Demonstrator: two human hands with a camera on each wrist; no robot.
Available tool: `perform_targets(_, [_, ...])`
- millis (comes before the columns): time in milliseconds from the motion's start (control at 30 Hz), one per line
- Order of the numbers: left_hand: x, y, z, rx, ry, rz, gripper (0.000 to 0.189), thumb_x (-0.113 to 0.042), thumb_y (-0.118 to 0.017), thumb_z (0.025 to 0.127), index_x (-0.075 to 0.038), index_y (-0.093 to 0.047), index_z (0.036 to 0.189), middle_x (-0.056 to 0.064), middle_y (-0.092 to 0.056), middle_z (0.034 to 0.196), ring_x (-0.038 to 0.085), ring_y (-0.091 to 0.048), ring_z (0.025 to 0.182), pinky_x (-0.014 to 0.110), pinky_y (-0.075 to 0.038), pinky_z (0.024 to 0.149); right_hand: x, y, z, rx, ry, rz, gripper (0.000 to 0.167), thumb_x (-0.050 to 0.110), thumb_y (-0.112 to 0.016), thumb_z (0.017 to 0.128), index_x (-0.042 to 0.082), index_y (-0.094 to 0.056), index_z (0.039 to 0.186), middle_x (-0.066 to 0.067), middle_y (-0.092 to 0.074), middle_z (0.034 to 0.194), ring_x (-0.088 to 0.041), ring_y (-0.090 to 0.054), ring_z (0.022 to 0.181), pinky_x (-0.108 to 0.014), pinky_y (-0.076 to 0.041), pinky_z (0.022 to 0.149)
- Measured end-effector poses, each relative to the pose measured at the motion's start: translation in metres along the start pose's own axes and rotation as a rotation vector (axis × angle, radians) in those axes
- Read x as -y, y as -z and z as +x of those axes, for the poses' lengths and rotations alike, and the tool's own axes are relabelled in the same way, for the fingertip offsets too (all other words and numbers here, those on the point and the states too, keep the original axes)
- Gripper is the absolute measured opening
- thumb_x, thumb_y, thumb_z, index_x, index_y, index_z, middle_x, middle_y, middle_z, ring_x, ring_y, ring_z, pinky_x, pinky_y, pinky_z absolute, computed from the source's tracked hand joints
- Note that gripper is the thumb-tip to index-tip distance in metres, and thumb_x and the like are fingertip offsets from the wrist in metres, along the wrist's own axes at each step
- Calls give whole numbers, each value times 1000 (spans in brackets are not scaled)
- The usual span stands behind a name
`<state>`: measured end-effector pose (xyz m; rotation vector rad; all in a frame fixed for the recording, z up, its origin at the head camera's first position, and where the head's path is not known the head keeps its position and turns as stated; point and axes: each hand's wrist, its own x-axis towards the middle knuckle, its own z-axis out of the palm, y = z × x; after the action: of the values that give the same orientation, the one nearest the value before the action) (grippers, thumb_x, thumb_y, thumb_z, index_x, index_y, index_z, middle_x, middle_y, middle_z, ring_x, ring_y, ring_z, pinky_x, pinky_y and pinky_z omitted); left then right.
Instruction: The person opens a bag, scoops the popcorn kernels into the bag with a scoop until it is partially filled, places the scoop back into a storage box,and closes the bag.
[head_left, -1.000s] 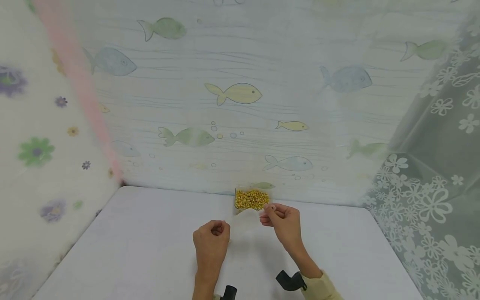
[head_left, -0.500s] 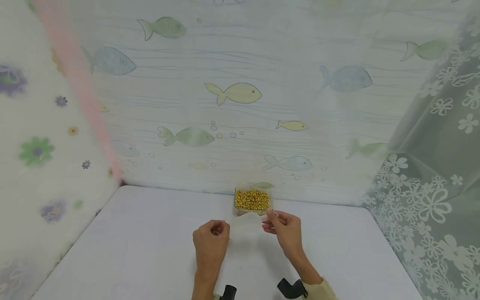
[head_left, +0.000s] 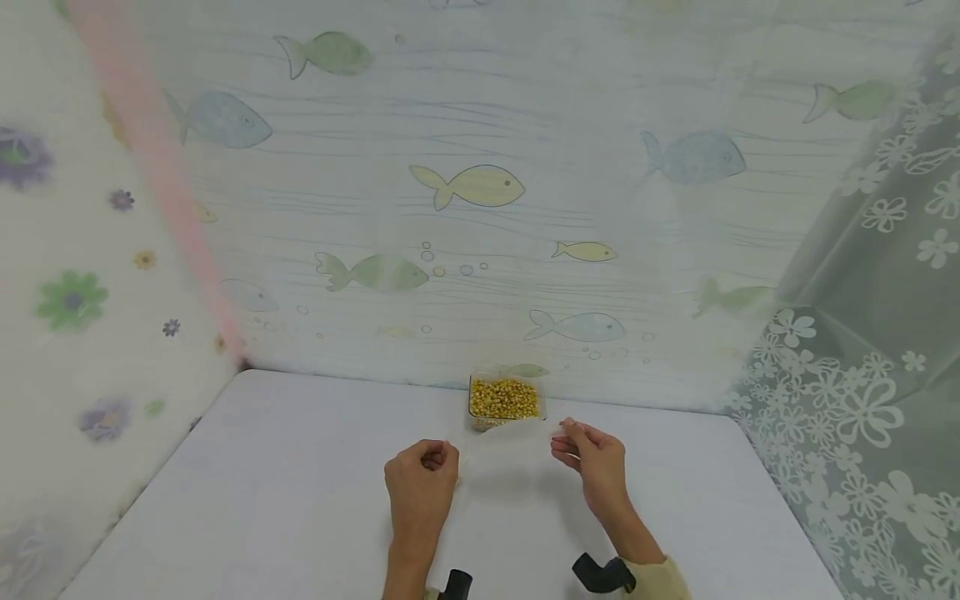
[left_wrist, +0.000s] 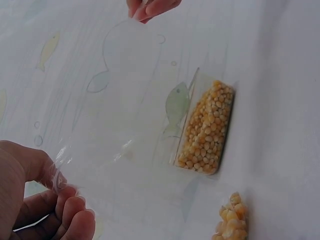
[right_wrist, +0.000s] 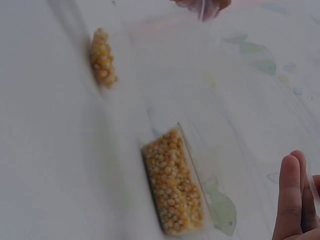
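Observation:
A thin clear plastic bag (head_left: 506,446) is stretched between both hands above the white table. My left hand (head_left: 422,483) pinches one upper edge of it between thumb and curled fingers. The opposite edge is pinched by the thumb and fingertips of my right hand (head_left: 596,467). A small clump of corn kernels (left_wrist: 231,222) shows at the lower end of the bag in both wrist views. Just beyond the bag stands a clear rectangular container (head_left: 483,424), filled with yellow corn kernels (head_left: 504,400); the film overlaps its front in the head view.
The white table (head_left: 285,483) ends at a back wall sheet (head_left: 360,200) printed with fish, close behind the container. A floral sheet (head_left: 45,367) borders the left side, and a grey sheet with white flowers (head_left: 870,333) hangs at the right.
My right hand dips slightly toward me, then moves to the right, drawing the bag's edge wider and flatter. My left hand stays nearly still; the container has not moved.

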<state>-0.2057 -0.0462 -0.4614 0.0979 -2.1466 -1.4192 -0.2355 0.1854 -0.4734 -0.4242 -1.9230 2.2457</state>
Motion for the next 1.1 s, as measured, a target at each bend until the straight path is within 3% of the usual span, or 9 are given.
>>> perform_targets(300, [3, 0, 4, -7, -3, 3, 11, 3, -71, 82, -1, -74, 72, -1, -62, 58, 7, -54, 52, 23, -49, 52, -5, 7, 19, -41, -78, 226, 26, 13, -63, 101, -8, -61, 117, 0, -73, 78, -9, -73, 76, -25, -59, 79])
perform_targets(400, [5, 0, 6, -8, -2, 1, 11, 2, -72, 82, -2, -74, 72, -1, -62, 58, 7, -55, 52, 23, -49, 52, -9, 8, 27, -56, -83, 251, 27, 14, -62, 102, -7, -59, 118, 1, -74, 78, -8, -73, 77, -24, -59, 80])
perform_targets(733, [11, 0, 10, -13, -8, 2, 9, 2, -72, 81, -1, -75, 74, -1, -63, 57, 7, -55, 52, 24, -50, 52, -15, -1, 51, -135, -88, 221, 34, 13, -61, 102, -12, -56, 124, 2, -73, 77, -7, -73, 77, -24, -59, 80])
perform_targets(1100, [14, -2, 13, -20, -15, -5, 11, 3, -72, 81, -2, -75, 72, -1, -62, 56, 6, -55, 51, 24, -50, 51, -16, -17, 73, -186, 18, 149, 35, 10, -64, 100, -19, -59, 118, -1, -72, 72, -9, -73, 68, -25, -60, 71])
